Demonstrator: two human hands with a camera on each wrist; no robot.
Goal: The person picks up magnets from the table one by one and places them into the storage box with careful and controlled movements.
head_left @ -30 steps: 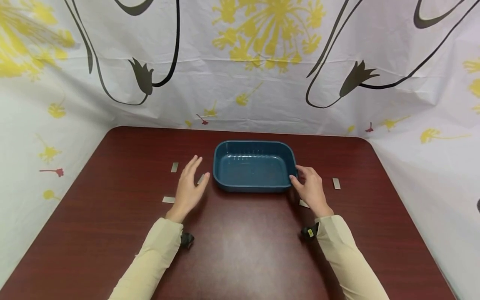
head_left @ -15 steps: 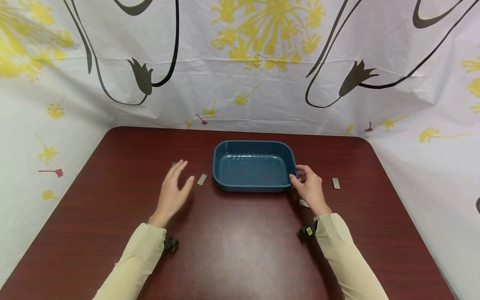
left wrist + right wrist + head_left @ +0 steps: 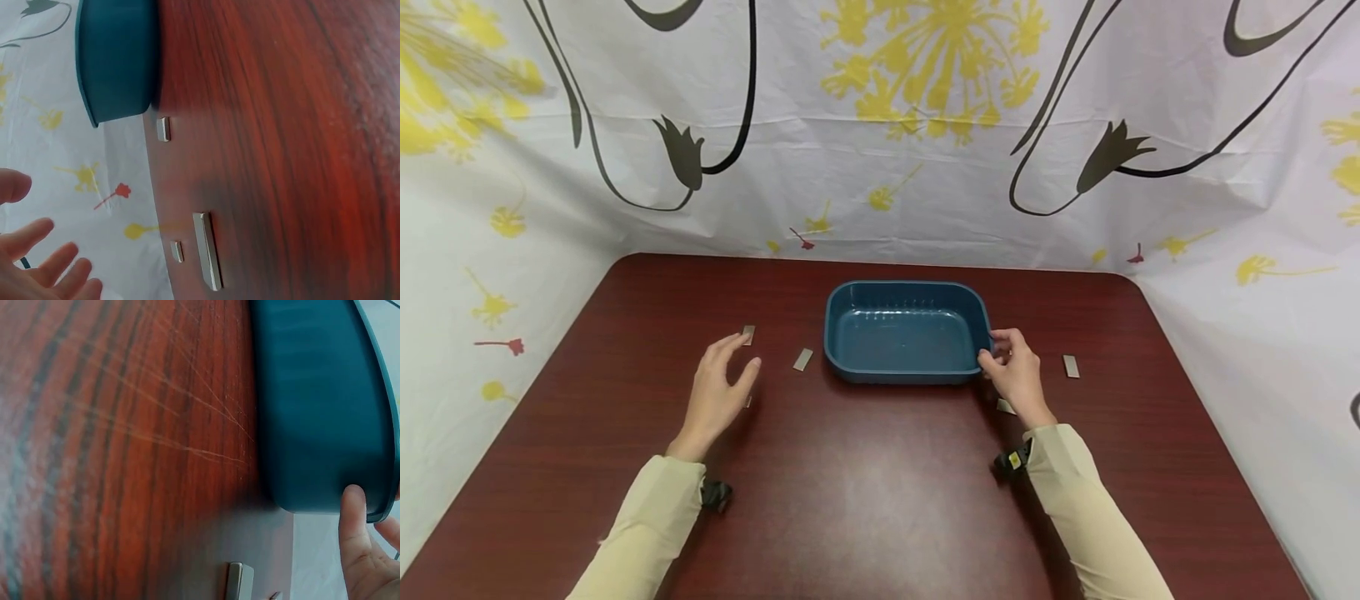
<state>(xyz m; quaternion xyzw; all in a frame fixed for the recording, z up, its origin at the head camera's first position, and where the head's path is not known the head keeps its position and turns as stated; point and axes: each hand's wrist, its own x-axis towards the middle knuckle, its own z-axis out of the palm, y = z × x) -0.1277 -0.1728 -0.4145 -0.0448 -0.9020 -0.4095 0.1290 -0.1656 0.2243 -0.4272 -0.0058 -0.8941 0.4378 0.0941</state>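
Where your sleeves cross the table: a dark wrist camera beside each one.
Left hand: fingers loosely parted above the table, one metal strip mostly hidden behind it, another near your fingertips.
Right hand: thumb and fingers gripping the blue dish by its near right corner.
Dish: flat on the table, strips left and right.
Farthest: flowered cloth.
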